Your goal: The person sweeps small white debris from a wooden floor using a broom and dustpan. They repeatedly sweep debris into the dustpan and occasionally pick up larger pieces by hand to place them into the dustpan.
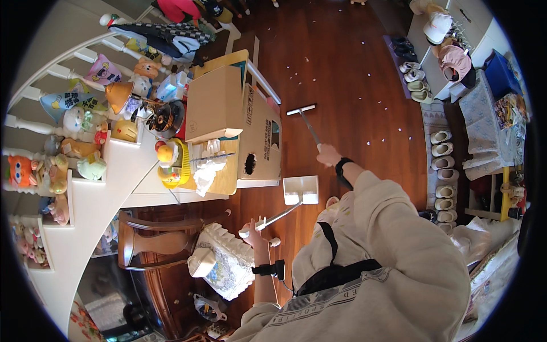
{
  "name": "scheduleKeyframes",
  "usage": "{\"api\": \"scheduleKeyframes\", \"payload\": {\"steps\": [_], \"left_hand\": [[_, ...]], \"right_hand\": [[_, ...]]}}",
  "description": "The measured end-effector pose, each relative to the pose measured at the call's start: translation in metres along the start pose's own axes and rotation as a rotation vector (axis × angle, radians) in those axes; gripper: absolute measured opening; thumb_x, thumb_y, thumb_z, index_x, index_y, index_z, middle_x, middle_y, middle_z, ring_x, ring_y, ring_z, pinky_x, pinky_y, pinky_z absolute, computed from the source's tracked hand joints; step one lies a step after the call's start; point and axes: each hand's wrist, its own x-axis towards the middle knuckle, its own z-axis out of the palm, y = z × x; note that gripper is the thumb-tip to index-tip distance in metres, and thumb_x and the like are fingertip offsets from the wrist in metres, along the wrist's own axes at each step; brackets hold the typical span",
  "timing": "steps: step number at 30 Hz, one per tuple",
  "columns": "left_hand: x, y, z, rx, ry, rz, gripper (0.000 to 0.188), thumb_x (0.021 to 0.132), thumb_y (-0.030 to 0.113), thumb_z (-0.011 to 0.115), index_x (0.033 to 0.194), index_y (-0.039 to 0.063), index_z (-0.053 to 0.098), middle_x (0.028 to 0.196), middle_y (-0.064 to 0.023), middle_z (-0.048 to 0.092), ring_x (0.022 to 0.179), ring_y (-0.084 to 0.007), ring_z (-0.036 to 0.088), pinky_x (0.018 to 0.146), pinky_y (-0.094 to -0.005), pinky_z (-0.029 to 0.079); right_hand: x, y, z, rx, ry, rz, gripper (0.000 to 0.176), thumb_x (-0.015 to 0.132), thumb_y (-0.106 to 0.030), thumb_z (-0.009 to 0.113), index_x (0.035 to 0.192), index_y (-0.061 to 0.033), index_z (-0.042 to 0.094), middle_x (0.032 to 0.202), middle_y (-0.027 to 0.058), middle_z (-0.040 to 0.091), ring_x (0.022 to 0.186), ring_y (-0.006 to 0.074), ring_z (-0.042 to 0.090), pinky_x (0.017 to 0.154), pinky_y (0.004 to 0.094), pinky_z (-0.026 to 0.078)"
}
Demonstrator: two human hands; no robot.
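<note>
My right hand [329, 154] grips the grey handle of a long-handled broom [309, 126]. The broom's narrow white head [301, 110] is on or just above the reddish-brown wooden floor [342, 55]. A long-handled white dustpan [301, 184] rests on the floor near my feet, toothed along its back. Its pole leads to my left hand [253, 235], whose fingers are closed around the upper end. Small white scraps [369, 143] are scattered over the floor, mostly ahead and to the right of the broom head. None can be made out in the pan.
Cardboard boxes [260, 137] flank the left side of the floor. Behind my left hand stands a wooden chair [158, 241] with a cloth-covered seat. Slippers [442, 162] line the right, beside a cloth-draped stand [483, 124]. A plastic bag [208, 307] lies below the chair.
</note>
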Motion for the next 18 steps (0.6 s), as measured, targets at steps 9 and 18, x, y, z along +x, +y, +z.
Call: {"api": "scheduleKeyframes", "payload": {"steps": [9, 18], "left_hand": [[0.006, -0.009, -0.049, -0.042, -0.026, -0.074, 0.023, 0.073, 0.008, 0.064, 0.077, 0.010, 0.042, 0.077, -0.0032, 0.047, 0.074, -0.0160, 0.054, 0.067, -0.0306, 0.046], [0.006, 0.005, -0.070, -0.072, 0.010, -0.231, 0.034, 0.068, 0.008, 0.069, 0.094, 0.011, 0.048, 0.091, -0.0012, 0.052, 0.084, -0.0137, 0.053, 0.070, -0.0272, 0.043]], "right_hand": [[-0.092, 0.053, 0.083, -0.010, -0.034, -0.031, 0.037, 0.066, -0.007, 0.049, 0.101, 0.0026, 0.042, 0.074, 0.0248, 0.058, 0.061, 0.0325, 0.061, 0.055, 0.0387, 0.049], [-0.193, 0.078, 0.000, -0.072, -0.296, -0.061, 0.040, 0.067, -0.008, 0.050, 0.107, -0.0025, 0.047, 0.064, 0.0130, 0.054, 0.048, 0.0236, 0.055, 0.039, 0.0324, 0.042]]}}
